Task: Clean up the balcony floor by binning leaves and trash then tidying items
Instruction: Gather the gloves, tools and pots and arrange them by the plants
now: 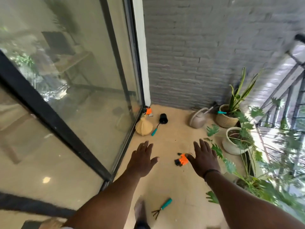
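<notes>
Both my hands out flat over the balcony floor (173, 184), holding nothing.

My left hand (142, 158) and right hand (204, 157) are spread wide; the orange glove (182, 160) lies at nine o'clock beside my right thumb, the hand rake (162, 206) at six o'clock.

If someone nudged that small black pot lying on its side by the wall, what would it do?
The black pot lies tipped over and looks round, so it would probably roll. It seems small, likely plastic and empty, so probably light.
</notes>
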